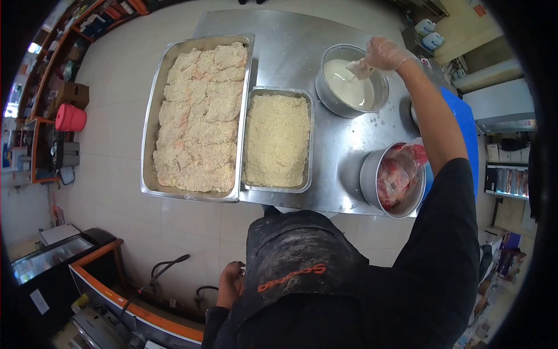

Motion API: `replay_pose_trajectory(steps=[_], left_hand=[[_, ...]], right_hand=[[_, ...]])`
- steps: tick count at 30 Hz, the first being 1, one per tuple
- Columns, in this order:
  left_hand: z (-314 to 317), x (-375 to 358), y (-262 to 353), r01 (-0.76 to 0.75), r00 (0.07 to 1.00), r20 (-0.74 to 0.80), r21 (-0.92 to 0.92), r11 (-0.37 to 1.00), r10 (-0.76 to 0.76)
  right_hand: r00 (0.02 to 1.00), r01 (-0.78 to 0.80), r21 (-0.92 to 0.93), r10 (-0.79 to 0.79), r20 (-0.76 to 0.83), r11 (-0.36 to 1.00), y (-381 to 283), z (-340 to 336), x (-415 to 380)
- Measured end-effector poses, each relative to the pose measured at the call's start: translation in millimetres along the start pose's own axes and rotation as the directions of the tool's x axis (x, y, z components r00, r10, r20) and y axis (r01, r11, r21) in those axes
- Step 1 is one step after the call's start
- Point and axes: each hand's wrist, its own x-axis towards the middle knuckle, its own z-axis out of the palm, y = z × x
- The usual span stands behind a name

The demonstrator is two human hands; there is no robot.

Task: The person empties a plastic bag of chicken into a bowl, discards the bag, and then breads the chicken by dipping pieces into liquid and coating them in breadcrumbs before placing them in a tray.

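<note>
My right hand [386, 54], in a clear plastic glove, is closed on a batter-coated piece of meat [361, 70]. It holds the piece over a round metal pot [336, 103] of thin white batter [349, 87]. Down by my apron's left side hangs my left hand [233, 272], bare, its fingers curled and nothing visible in them. A rectangular tray [250, 174] of pale crumbs [278, 139] stands left of the pot. Beside that, a larger metal tray [147, 145] carries rows of crumb-coated pieces [200, 116].
A second round pot [369, 189] near the table's front edge contains raw red meat [395, 180] and a clear plastic bag [411, 156]. A blue board [459, 125] lies at the right, partly behind my arm. Wet drops spot the steel table [285, 43].
</note>
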Motion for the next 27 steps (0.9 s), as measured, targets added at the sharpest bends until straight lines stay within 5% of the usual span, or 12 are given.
replay_pose_trajectory(steps=[3, 9, 13, 16, 19, 25, 27], left_hand=[[-7, 17, -4, 0.157, 0.988, 0.05, -0.308, 0.938, -0.149], [-19, 20, -9, 0.147, 0.987, 0.001, -0.43, 0.891, -0.162], [-12, 23, -17, 0.152, 0.986, 0.007, -0.424, 0.893, -0.164], [0, 28, -27, 0.167, 0.984, 0.018, -0.431, 0.887, -0.177], [11, 28, -29, 0.156, 0.987, 0.017, -0.395, 0.905, -0.163], [20, -10, -8, 0.103, 0.993, -0.026, -0.266, 0.958, -0.114], [22, -6, -16, 0.094, 0.993, -0.034, -0.345, 0.934, -0.113]], right_hand=[[1.0, 0.009, -0.012, -0.009, -0.008, 1.0, 2, -11, -4], [0.993, 0.058, -0.023, -0.056, 0.1, 0.998, 14, -13, 3], [1.0, 0.026, 0.058, -0.025, -0.014, 0.998, 20, 9, -3], [0.988, -0.084, 0.063, 0.075, 0.133, 0.994, 20, 0, -6], [0.98, 0.09, 0.263, -0.133, 0.151, 0.96, 29, 10, -6], [0.95, -0.06, 0.219, -0.011, 0.311, 0.974, 9, -14, -18], [0.982, 0.074, 0.26, -0.116, 0.149, 0.963, 12, -3, -19]])
